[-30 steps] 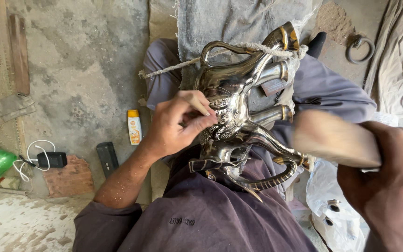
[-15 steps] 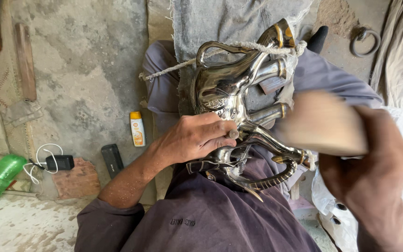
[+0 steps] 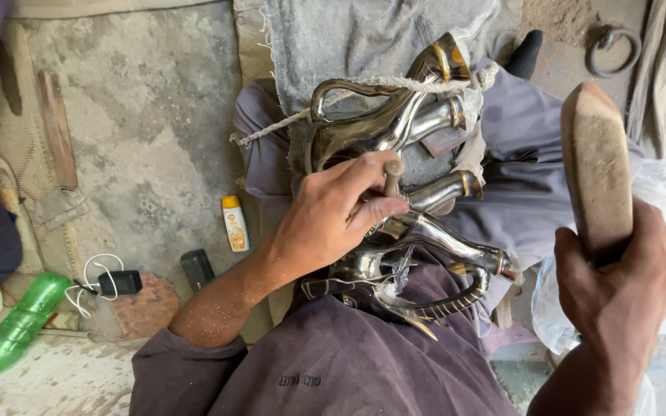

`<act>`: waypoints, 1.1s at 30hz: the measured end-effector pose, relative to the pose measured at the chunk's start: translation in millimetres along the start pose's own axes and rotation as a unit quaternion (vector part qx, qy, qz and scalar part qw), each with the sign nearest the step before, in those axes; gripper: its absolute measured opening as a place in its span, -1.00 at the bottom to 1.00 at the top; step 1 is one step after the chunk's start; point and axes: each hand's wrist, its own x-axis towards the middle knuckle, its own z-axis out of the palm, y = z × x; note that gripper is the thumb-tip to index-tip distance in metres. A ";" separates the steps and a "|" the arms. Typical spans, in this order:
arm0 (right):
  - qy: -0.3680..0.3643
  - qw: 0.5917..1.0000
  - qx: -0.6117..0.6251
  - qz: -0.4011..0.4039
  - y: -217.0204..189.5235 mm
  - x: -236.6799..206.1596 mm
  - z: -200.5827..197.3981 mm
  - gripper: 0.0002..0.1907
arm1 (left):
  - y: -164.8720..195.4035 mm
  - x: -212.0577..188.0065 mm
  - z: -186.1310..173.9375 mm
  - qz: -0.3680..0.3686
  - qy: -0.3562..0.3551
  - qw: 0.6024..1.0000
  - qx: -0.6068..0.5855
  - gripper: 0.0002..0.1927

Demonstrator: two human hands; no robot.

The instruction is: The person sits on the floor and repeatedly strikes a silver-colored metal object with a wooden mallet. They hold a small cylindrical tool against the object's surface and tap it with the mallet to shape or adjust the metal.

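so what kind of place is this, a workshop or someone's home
Most likely an informal floor-level metalworking workshop. The person sits on bare concrete floor, the left hand setting a small punch on an ornate metal piece in the lap, the right hand raising a wooden mallet.

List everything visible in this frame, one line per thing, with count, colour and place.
metal figure: 1, silvery with brass tips, on the lap
small tool: 1, dull metal, against the figure
wooden block: 1, tan, raised at right
rope: 1, pale, around the figure
small bottle: 1, white and orange, on the floor
green bottle: 1, lower left
charger: 1, black, white cable
metal ring: 1, dark, upper right
left hand: holds the small tool
right hand: grips the wooden block
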 end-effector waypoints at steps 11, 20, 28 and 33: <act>-0.011 0.971 0.236 -0.046 -22.3 36.1 -18.8 -0.53 | 9.3 12.2 13.4 -0.010 -0.036 0.993 0.116 -0.56; -0.103 0.971 -0.049 -0.209 -53.2 74.0 -43.3 -0.47 | 9.5 7.9 18.7 -0.044 -0.015 0.990 0.132 -0.59; -0.060 0.951 -0.138 -0.270 -32.8 75.2 -30.0 -0.49 | 13.6 11.1 18.6 -0.023 -0.008 0.993 0.115 -0.61; -0.094 0.957 -0.100 -0.257 -22.3 78.6 -27.6 -0.48 | 13.5 13.8 17.3 -0.047 -0.038 0.991 0.121 -0.58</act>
